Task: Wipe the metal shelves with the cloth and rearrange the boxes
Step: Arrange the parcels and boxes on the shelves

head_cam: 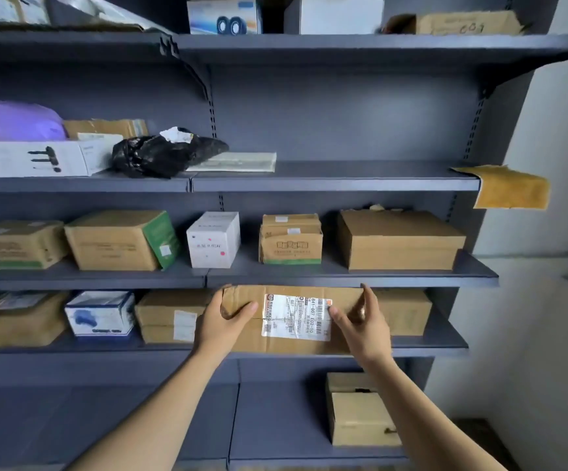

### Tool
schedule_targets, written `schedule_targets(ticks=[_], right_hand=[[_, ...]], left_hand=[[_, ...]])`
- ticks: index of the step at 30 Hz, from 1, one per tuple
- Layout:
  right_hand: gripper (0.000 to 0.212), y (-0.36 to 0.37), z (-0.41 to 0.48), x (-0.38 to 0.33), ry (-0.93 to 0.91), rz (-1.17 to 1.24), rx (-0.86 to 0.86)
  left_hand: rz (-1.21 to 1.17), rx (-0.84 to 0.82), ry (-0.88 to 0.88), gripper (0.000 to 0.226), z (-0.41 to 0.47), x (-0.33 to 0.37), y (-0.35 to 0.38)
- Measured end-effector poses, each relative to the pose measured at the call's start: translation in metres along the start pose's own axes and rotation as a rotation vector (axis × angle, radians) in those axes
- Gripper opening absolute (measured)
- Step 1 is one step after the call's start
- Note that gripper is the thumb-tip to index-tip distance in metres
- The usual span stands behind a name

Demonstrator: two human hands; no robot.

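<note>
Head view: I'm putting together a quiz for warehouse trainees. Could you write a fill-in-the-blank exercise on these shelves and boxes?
1. The left hand and right hand grip a cardboard box whose white shipping ____ faces the camera.
2. The yellow cloth hangs off the ____ end of a shelf.
3. The crumpled bag is ____ in colour.

Missing words: label; right; black.
</note>
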State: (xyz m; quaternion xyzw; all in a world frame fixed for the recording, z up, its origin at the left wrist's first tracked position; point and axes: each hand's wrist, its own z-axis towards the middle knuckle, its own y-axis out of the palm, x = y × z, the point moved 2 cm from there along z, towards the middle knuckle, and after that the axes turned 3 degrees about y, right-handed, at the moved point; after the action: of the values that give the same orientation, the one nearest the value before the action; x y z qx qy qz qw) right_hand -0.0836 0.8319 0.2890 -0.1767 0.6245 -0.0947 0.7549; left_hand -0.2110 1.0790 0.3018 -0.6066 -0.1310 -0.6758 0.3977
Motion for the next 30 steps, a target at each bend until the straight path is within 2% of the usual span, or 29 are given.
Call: schedule_targets(ticks=[3, 9, 13, 17, 25, 30], right_hand=[[0.087, 0.016, -0.015, 0.034, 0.08, -0.045, -0.037], [0.09, 0.062, -0.02, 0.117, 0.261, -0.174, -0.111], [0.089, 0.106, -0.025, 0.201, 0.35, -0.239, -0.143], [0.086, 0.172, -0.026, 0.31, 0.434, -0.297, -0.207], [0.085, 0.31, 0.03, 0.527, 0.372, -0.321, -0.184], [0.09, 0.37, 0.058, 0.63, 0.246, -0.258, -0.138]], left_hand=[[0.057, -0.052, -0.087, 0.042, -0.017, -0.036, 0.006], [0.151, -0.118, -0.258, 0.045, -0.017, -0.132, 0.032], [0.237, -0.174, -0.343, 0.05, -0.021, -0.224, 0.061], [0.286, -0.207, -0.414, 0.045, -0.024, -0.348, 0.1], [0.281, -0.231, -0.341, 0.044, 0.024, -0.582, 0.195], [0.242, -0.216, -0.256, 0.062, 0.047, -0.697, 0.242]])
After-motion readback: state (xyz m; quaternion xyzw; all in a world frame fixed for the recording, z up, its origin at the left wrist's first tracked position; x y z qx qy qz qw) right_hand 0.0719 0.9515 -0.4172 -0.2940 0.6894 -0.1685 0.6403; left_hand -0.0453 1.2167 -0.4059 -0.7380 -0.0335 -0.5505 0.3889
